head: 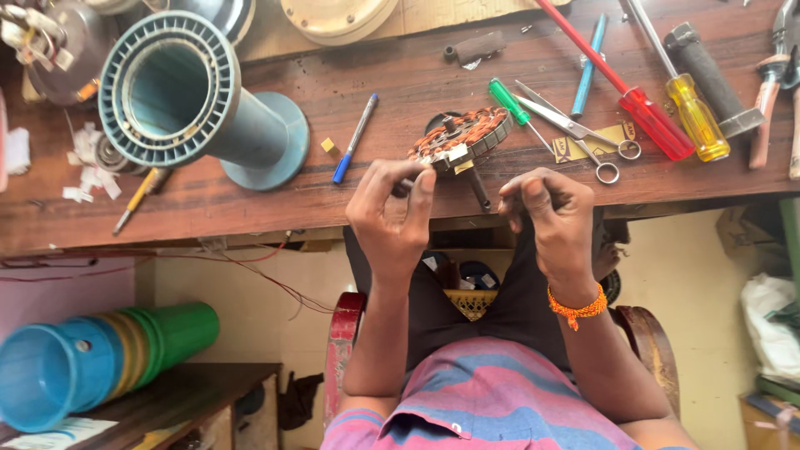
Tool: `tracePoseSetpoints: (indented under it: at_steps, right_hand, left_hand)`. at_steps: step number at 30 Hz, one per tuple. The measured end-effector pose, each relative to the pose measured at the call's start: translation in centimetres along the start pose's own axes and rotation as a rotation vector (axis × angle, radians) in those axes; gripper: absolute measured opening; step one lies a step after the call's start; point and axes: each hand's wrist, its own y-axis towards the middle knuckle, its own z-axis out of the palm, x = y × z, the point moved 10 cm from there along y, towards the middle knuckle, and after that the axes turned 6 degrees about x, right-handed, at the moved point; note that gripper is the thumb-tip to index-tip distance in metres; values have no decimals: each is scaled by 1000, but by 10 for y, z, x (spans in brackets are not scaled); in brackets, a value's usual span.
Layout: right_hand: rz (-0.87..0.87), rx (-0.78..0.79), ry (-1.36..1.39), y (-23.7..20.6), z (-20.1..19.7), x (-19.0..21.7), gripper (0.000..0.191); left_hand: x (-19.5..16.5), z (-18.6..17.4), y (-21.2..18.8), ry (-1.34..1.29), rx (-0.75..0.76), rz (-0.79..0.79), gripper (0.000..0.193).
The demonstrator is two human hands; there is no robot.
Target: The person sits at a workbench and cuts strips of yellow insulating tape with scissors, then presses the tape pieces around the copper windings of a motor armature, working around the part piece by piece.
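The stator (461, 137), a copper-wound disc, sits tilted at the tabletop (250, 192) edge, propped on its shaft, so a tug could tip it off toward the lap. The left hand (390, 212) pinches its near rim, grip closed on it. The right hand (554, 215) is curled just beside it; what its fingers hold, I cannot tell.

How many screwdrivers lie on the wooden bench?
4: a green-handled one beside the scissors, a red-handled one and a yellow-handled one at right, a small yellow one at left. Others may be hidden.
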Motion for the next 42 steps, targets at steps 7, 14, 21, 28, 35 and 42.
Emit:
tracePoseSetpoints:
  at_steps: [7, 14, 21, 28, 35, 42]
  right_hand:
    - [-39, -67, 4, -5, -15, 0, 28]
    - [-55, -98, -11, -11, -25, -3, 25]
    - [-152, -74, -151, -11, -26, 10, 20]
    - [-167, -91, -154, -11, -38, 8, 22]
    - [-203, -69, -151, -13, -42, -8, 35]
    - [-231, -56, -129, -12, -43, -17, 44]
  left_hand:
    - [-12, -1, -20, 171, 15, 278, 9]
    - [13, -3, -7, 147, -39, 126, 29]
    - [17, 26, 7, 125, 231, 256, 53]
    - [34, 36, 8, 109, 210, 180, 39]
    - [32, 38, 7, 137, 154, 121, 32]
    - [34, 43, 16, 113, 254, -4, 23]
